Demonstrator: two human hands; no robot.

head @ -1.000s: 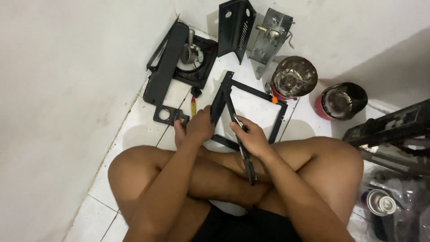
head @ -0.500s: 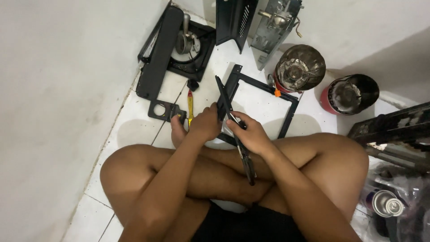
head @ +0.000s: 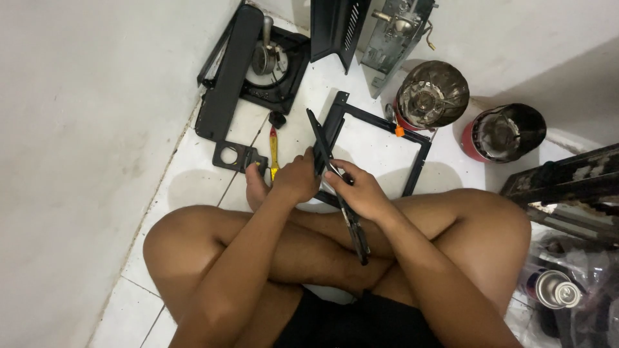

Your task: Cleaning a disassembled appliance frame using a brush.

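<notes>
White tiled floor (head: pixel 193 193) carries it all, grey grout lines showing. Top left, black stove body (head: pixel 258 64) lies flat w/ its burner up, right by the wall. Just below it, small black bracket (head: pixel 235 156) and a yellow-handled screwdriver (head: pixel 273 149), close together. Centre: black rectangular frame (head: pixel 419 154) flat on the tile. Behind it, black vented panel (head: pixel 338 26) and grey metal plate (head: pixel 393 32) stand up. Right of frame, two red canisters (head: pixel 500 132) near each other. Bottom right corner: spray can (head: pixel 553 289), lying down.
</notes>
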